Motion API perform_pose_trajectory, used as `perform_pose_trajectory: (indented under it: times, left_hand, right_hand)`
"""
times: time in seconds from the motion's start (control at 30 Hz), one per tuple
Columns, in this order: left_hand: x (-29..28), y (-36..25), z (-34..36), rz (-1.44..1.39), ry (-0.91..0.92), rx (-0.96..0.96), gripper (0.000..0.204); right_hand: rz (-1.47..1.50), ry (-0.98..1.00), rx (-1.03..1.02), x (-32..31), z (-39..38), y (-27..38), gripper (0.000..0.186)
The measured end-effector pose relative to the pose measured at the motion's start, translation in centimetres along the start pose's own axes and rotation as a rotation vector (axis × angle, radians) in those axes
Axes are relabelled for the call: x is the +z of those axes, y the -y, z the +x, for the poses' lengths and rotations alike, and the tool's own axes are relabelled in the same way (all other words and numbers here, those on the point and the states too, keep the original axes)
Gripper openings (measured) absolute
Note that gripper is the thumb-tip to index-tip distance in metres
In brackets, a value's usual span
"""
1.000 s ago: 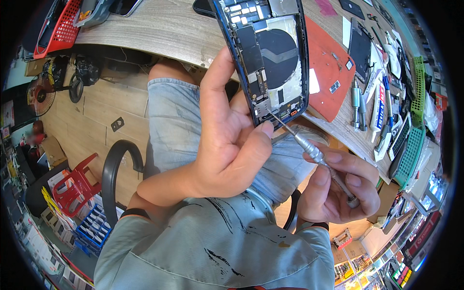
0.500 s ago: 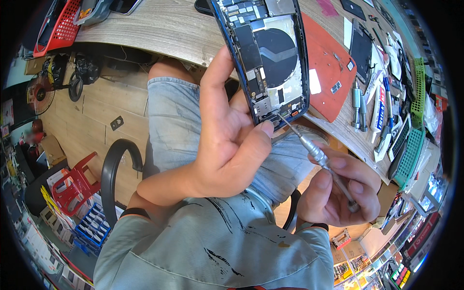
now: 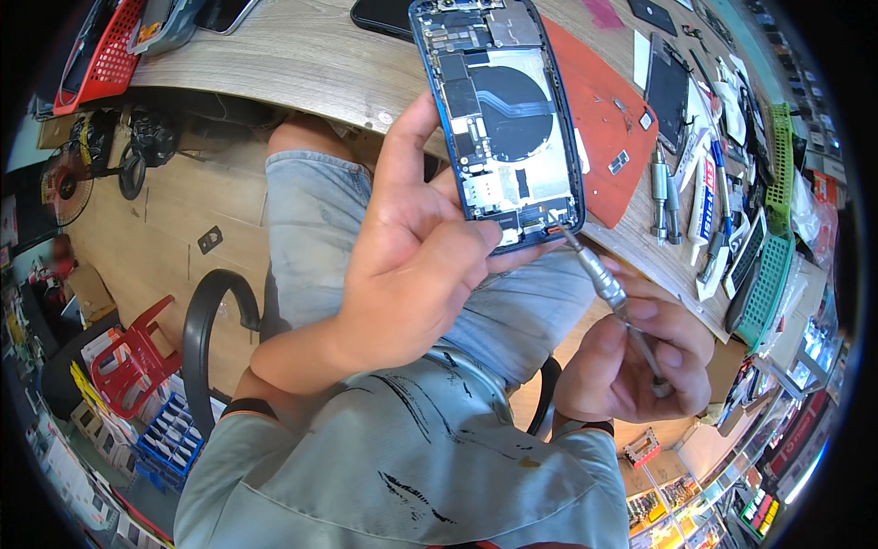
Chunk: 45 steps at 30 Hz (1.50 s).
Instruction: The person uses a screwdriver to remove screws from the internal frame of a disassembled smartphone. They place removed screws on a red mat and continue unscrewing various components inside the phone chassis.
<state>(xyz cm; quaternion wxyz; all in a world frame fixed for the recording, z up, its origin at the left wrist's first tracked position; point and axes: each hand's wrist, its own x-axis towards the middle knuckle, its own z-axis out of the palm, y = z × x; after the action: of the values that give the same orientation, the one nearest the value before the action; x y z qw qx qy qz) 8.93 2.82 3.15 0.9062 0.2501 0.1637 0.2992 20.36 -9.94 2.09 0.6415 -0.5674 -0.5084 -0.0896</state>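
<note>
in the last second i've swung the phone [image 3: 512,174] a little, so its inner side faces me flatter and its upper end, nearly lost past the top of the view a moment ago, now shows almost whole. the tip of my screwdriver [image 3: 604,282] has gone from the parts along the middle of the bottom end to the lower right corner. my view has slipped a bit as well, so the desk [image 3: 274,57] and all on it sit slightly further left. to my mind the work has passed from one spot at that bottom end to another, and the flatter face gives me a better look at it.

my left hand [image 3: 412,252] has the phone clasped: one finger up its left side, the thumb across the lower left edge, and a fingertip peeping out below the bottom edge. the phone is above my lap, its upper end out over the desk, just left of the orange mat [image 3: 594,101]. the fingers of my right hand [image 3: 636,352] are closed around the screwdriver's handle, which slants up and left to the corner.

the tip is too fine to make out: i can't tell if it touches a screw or only hangs over it. my left palm and the fingers behind the phone are mostly hidden. the phone also covers most of a white card [image 3: 582,151], and a dark slab [image 3: 386,18] is cut off at the top.
</note>
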Motion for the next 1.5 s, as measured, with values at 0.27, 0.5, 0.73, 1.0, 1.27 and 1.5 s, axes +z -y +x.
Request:
perform_pose_trajectory:
  times: [0.27,0.5,0.73,1.0,1.27,1.5]
  left_hand:
    - [-0.3,0.5,-0.3,0.043,0.054,0.09,0.087]
    - [-0.4,0.7,-0.4,0.072,0.053,0.109,0.086]
    - [-0.4,0.6,-0.4,0.079,0.063,0.111,0.086]
    - [-0.5,0.7,-0.4,0.068,0.062,0.113,0.086]
    - [-0.3,0.6,-0.3,0.02,0.066,0.067,0.087]
    - [-0.1,1.4,-0.4,0.064,0.039,0.094,0.09]
  right_hand:
    - [-0.001,0.022,0.224,-3.1,2.0,0.9,0.053]
    - [-0.058,-0.005,0.268,-2.8,1.7,1.0,0.051]
    - [-0.05,-0.023,0.281,-2.5,1.6,1.2,0.051]
    - [-0.048,-0.004,0.272,-2.5,1.6,1.2,0.051]
    - [0.002,0.053,0.177,-2.6,1.9,1.1,0.054]
    - [0.039,0.054,0.137,-1.4,1.6,1.0,0.055]
